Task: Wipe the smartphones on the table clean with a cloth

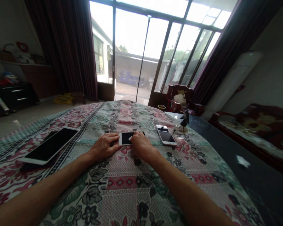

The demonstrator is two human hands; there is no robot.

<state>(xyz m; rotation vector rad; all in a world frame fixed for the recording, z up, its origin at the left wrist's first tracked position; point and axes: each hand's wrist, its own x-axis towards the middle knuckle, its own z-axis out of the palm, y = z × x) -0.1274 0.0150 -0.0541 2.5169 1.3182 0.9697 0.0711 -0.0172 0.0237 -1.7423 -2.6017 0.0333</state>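
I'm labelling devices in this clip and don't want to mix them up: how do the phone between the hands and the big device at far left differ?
Size: the phone looks much smaller than the big device.
Pose: the phone lies crosswise; the big device slants.
Contact: the right hand covers part of the phone; no hand is on the big device.
Both have pale borders and dark screens facing up.

- No text, label, brand, number or sign is readable anywhere.
- Middle phone (125, 138): dark screen, no legible characters on it or its white frame.
- Right phone (166, 135): dark screen with a pale reflection, nothing legible.
- Large white-edged device (52, 146) at left: dark screen, nothing legible.
- Blue vehicle (127, 78) outside: too small and hazy for any marking to be read.
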